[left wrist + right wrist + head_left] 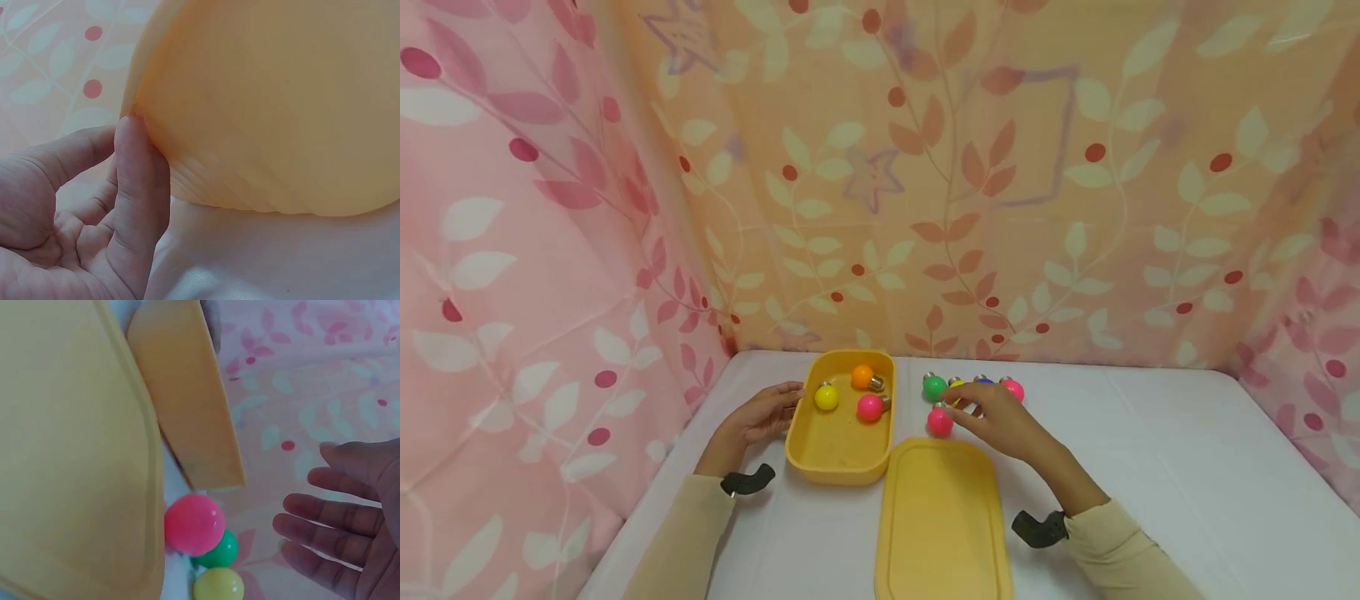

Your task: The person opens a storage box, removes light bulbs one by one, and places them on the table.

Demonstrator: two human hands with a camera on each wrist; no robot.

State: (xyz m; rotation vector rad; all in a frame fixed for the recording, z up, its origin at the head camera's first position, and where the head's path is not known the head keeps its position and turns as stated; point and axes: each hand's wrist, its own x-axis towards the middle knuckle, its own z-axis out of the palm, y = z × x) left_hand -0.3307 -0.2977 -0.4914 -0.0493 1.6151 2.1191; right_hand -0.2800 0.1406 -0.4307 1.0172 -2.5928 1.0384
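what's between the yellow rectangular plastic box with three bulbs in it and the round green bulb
Only a narrow bare strip of white tabletop lies between the yellow box and the green bulb; the head view shows it.

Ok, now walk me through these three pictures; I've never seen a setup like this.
There is no robot here: a person works with two bare hands. The widest picture comes from a camera on the head, looking forward and down; each of the others comes from a camera on one wrist.

On the white table are a yellow box and a flat yellow lid. The box holds a yellow bulb, an orange bulb and a pink bulb. More coloured bulbs lie on the table beyond the lid.

The left hand touches the box's side; whether it pinches the rim is unclear. The right hand is by the loose bulbs; its wrist view shows spread fingers holding nothing.
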